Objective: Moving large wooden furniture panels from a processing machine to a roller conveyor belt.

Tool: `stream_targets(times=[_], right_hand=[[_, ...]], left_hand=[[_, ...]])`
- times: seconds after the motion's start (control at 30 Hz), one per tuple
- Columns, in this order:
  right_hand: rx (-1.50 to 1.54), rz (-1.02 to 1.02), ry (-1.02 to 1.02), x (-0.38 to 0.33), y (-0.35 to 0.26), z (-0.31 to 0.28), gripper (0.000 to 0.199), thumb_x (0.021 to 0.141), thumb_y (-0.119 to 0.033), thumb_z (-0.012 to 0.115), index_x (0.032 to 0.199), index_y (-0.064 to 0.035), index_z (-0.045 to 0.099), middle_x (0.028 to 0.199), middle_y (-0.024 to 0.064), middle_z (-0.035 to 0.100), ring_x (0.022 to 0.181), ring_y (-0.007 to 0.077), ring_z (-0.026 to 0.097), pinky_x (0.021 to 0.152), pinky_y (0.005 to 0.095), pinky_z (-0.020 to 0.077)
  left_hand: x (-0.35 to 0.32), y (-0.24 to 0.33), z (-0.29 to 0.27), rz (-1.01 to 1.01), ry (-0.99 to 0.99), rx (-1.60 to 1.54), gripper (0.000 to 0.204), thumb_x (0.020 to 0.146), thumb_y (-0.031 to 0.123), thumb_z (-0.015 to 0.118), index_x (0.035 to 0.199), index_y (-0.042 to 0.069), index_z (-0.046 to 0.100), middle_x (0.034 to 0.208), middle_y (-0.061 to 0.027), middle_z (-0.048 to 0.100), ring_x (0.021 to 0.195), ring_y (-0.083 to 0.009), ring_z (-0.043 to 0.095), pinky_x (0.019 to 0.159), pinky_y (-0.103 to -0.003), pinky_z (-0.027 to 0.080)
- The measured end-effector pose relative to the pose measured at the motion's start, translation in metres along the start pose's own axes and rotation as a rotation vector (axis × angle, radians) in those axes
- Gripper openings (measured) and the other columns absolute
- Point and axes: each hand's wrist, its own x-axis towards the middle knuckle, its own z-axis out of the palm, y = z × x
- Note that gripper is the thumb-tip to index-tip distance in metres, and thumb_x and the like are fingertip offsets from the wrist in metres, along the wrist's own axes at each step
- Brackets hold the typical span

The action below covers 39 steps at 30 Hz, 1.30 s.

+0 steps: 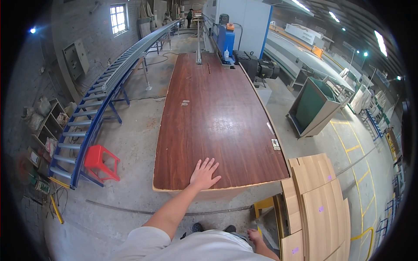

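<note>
A long dark red-brown wood-grain panel [217, 113] lies flat in front of me, running away toward a blue and grey machine [226, 39]. My left hand [203, 174] rests flat on the panel's near end, fingers spread, holding nothing. My right hand [254, 237] hangs low by my hip, beside a stack of light wood boards [320, 204]; its fingers look loosely curled and it holds nothing that I can see. A small label [275, 144] sits at the panel's right edge.
A blue roller conveyor [98, 100] curves along the left. A red plastic stool [101, 162] stands beside it. A green-faced cabinet [313, 106] stands at the right, with yellow floor lines [355, 148] nearby. Shelves with clutter [45, 126] line the left wall. A person stands far back [190, 17].
</note>
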Motion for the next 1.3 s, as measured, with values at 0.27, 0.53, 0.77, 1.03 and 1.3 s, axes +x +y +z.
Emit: stream_targets(times=[0.27,0.53,0.77,1.03,1.3], right_hand=[[-0.021,-0.005,0.02,-0.002,0.004,0.0,0.038,0.084,-0.028,0.066,0.116,-0.0068,0.067,0.09,0.0075,0.069,0.068,0.0164,0.062,0.057,0.0312,0.0506],[-0.025,-0.003,0.026,-0.005,0.001,-0.003,0.04,0.083,-0.029,0.067,0.117,-0.0067,0.067,0.09,0.0082,0.069,0.069,0.0167,0.063,0.058,0.0311,0.0507],[-0.053,0.028,-0.031,-0.006,-0.002,-0.004,0.037,0.089,-0.028,0.061,0.122,-0.0101,0.062,0.095,0.0032,0.064,0.074,0.016,0.056,0.065,0.0336,0.0491],[-0.057,-0.007,0.003,0.004,0.014,-0.002,0.038,0.087,-0.027,0.063,0.12,-0.0089,0.063,0.097,0.0043,0.065,0.073,0.0168,0.057,0.062,0.0325,0.0496],[0.099,-0.06,0.209,0.014,0.02,-0.031,0.038,0.084,-0.031,0.063,0.112,-0.0062,0.068,0.113,0.0159,0.067,0.109,0.0284,0.062,0.094,0.0343,0.0463]], left_hand=[[0.0,0.001,0.0,0.0,0.009,-0.005,0.068,0.092,0.056,0.041,0.147,0.016,0.034,0.155,-0.008,0.024,0.144,-0.0274,0.017,0.118,-0.047,0.01],[0.002,0.002,0.002,-0.006,0.007,-0.006,0.067,0.092,0.056,0.041,0.146,0.016,0.034,0.155,-0.0078,0.024,0.144,-0.0271,0.017,0.118,-0.046,0.01],[0.0,0.001,-0.001,-0.014,0.012,-0.021,0.066,0.092,0.055,0.042,0.146,0.016,0.036,0.155,-0.0076,0.024,0.144,-0.0269,0.018,0.118,-0.046,0.01],[0.004,0.005,-0.001,0.009,0.018,-0.011,0.067,0.092,0.055,0.042,0.146,0.016,0.036,0.155,-0.0076,0.026,0.144,-0.0264,0.018,0.118,-0.045,0.01],[0.004,0.005,0.0,0.013,0.055,-0.02,0.064,0.091,0.051,0.047,0.143,0.015,0.041,0.153,-0.0086,0.03,0.143,-0.0272,0.022,0.118,-0.044,0.012]])
